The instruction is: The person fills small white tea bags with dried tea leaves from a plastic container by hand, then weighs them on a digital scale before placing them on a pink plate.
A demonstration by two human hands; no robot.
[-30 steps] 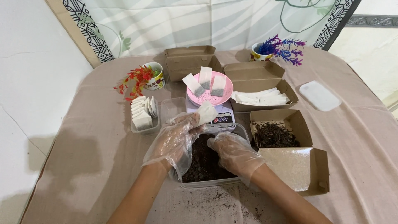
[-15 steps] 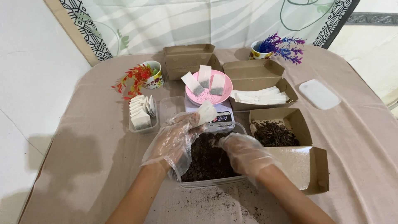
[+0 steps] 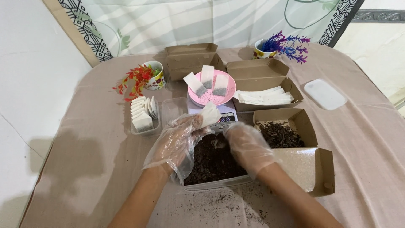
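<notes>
Draped in a dusty-pink cloth (image 3: 358,139), the table is carrying a small packing set-up beneath a patterned curtain (image 3: 190,21). Both of the person's hands are wearing loose clear plastic gloves and working over a clear plastic tub (image 3: 219,182) of dark loose tea at the near edge. The left hand (image 3: 179,141) is pinching an empty white paper tea bag (image 3: 209,115) between thumb and fingers, holding it up just above the tub's far rim. The right hand (image 3: 249,145) is curling down into the dark leaves, fingers drawn together; whether it is holding a pinch of tea cannot be told. Just behind the tub, a small scale (image 3: 221,116) is bearing a pink plate (image 3: 211,98) with three part-filled bags. To the left, a clear container (image 3: 143,116) is holding a row of filled bags; to the right, a brown cardboard box (image 3: 291,128) is holding more dark leaves, and another box (image 3: 263,90) behind it is holding flat white bags. Crumbs of tea are lying scattered on the cloth in front of the tub.
</notes>
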